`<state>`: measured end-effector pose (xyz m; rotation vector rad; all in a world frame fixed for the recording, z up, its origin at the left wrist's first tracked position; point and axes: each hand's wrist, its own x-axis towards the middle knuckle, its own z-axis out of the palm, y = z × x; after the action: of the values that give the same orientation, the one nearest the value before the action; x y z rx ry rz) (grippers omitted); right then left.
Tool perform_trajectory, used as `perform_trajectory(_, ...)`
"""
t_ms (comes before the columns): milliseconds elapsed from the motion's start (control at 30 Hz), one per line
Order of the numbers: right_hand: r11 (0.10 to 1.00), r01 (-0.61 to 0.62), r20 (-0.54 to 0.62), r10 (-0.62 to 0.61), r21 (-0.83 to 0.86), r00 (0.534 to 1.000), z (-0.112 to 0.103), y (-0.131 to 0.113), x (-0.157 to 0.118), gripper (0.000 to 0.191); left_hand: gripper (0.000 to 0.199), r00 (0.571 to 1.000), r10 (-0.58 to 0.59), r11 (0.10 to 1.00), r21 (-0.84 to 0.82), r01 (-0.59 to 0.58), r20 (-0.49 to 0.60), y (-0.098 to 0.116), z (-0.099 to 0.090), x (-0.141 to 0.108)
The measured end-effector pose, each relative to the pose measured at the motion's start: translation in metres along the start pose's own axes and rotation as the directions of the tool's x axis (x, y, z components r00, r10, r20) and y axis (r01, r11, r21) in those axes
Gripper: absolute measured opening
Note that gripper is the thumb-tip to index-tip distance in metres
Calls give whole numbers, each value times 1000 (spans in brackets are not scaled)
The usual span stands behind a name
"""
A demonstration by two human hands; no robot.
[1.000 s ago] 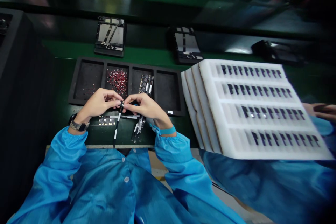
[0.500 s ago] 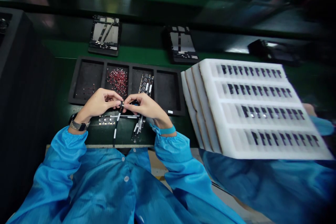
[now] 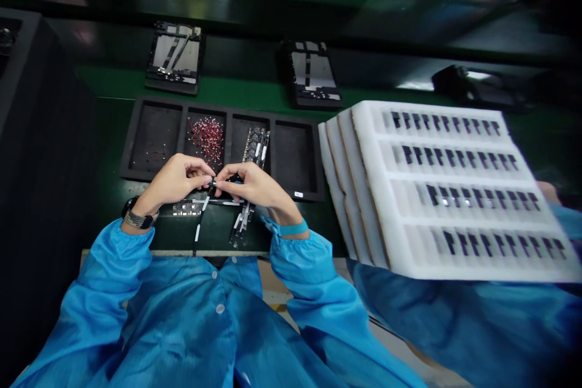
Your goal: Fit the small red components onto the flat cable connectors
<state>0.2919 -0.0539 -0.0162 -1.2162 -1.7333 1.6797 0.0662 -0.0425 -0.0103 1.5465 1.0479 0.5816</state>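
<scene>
Green surface (image 3: 107,82) on the bench line, dark fixtures holding framed panels (image 3: 175,57) along its far side. Head view: my left hand (image 3: 175,180) and right hand (image 3: 257,185) meet at mid-surface, both grips closed, fingertips pinching a small dark part (image 3: 213,182) between them. Flat strips with white tabs (image 3: 239,221) lie just below the hands. Black four-compartment tray (image 3: 218,103) sits just beyond: red-tipped small parts (image 3: 205,140) in the second compartment, circuit strips (image 3: 254,148) in the third. Right: stacked white foam trays (image 3: 436,194) with rows of dark components (image 3: 468,197), above another person's blue sleeve (image 3: 454,321).
</scene>
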Motion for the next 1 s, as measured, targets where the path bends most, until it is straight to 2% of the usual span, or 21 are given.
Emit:
perform_trajectory(167, 1000, -16, -25, 15, -24, 1000, 1, 0, 0, 21, 17, 1000, 7, 1000, 18, -7, -8, 2, 0, -1)
perform_trajectory(400, 995, 19, 29, -22, 101, 999, -3, 3, -1, 27, 15, 1000, -12, 995, -101, 14, 19, 2, 1, 0)
perform_trajectory(800, 992, 21, -12, -20, 126, 1000, -1, 2, 1, 38, 16, 998, -66, 981, -186, 60, -24, -5, 6, 3)
perform_trajectory(900, 993, 27, -63, -20, 112, 998, 2, 2, 3, 41, 21, 996, -78, 978, -196, 69, -37, -4, 1, 1)
perform_trajectory(1000, 993, 66, -193, -46, 101, 980, 9, 7, 7, 45, 29, 994, -84, 976, -208, 69, -62, 0, -4, -1)
